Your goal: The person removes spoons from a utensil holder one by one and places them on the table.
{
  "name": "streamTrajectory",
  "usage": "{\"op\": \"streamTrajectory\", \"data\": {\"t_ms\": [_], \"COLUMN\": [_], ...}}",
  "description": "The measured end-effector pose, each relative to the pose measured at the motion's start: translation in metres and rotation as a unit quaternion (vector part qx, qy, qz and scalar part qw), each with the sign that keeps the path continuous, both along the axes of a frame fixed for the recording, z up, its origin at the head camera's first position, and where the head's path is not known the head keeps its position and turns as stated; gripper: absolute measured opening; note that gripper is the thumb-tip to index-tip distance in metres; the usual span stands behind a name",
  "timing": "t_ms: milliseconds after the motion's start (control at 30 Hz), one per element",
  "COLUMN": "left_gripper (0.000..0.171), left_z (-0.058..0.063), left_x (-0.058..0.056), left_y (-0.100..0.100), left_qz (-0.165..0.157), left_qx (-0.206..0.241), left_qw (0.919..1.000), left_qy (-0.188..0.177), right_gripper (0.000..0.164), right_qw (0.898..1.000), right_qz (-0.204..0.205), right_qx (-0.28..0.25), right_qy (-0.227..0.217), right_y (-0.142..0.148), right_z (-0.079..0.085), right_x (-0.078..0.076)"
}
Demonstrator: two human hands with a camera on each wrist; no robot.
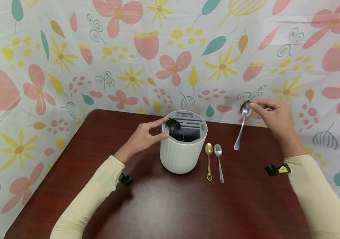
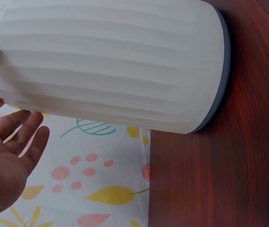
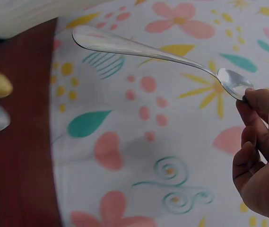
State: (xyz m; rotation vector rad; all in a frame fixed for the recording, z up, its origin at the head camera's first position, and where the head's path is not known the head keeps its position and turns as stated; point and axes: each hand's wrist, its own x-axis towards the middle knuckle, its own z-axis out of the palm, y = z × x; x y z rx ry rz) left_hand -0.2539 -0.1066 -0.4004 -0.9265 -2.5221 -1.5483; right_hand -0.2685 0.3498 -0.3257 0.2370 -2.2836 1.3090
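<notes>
A white ribbed utensil holder (image 1: 177, 157) with a grey slotted top stands upright on the table. My left hand (image 1: 143, 136) rests at its left rim, with thumb and forefinger extended and touching it; the other fingers (image 2: 34, 144) stay loose beside the ribbed wall. Inside the holder's left compartment stands a black utensil (image 1: 173, 125) with a rounded head. Off to the right, my right hand (image 1: 279, 118) pinches a silver spoon (image 3: 143, 49) by its bowl tip, handle hanging down above the table's far edge. A gold spoon (image 1: 208, 149) and a smaller silver spoon (image 1: 218, 151) lie right of the holder.
The dark reddish-brown wooden table (image 1: 170, 209) spreads in front of the holder. A white floral cloth (image 1: 98, 59) hangs close behind the table and along its sides. Small black devices are worn at both wrists.
</notes>
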Motion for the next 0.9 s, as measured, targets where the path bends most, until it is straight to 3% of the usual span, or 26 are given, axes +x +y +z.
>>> {"op": "streamTrajectory", "data": {"t_ms": [300,567,900], "left_gripper": [0.061,0.061,0.061], "left_z": [0.001,-0.002,-0.003], "left_x": [0.000,0.000,-0.001], "left_y": [0.001,0.002,0.002], "left_qz": [-0.002,0.002,0.003], "left_qx": [0.002,0.004,0.004], "left_qw": [1.0000,1.0000,1.0000], "left_qy": [-0.003,-0.005,-0.002], "right_gripper": [0.028,0.029,0.032], "right_qw": [0.998,0.995,0.989], "right_qz": [-0.021,-0.004,-0.021], "right_qx": [0.029,0.036,0.073], "right_qy": [-0.059,-0.092,-0.131], "right_y": [0.010,0.025,0.027], "right_z": [-0.046,-0.089,-0.118], "right_x": [0.008,0.004,0.007]}}
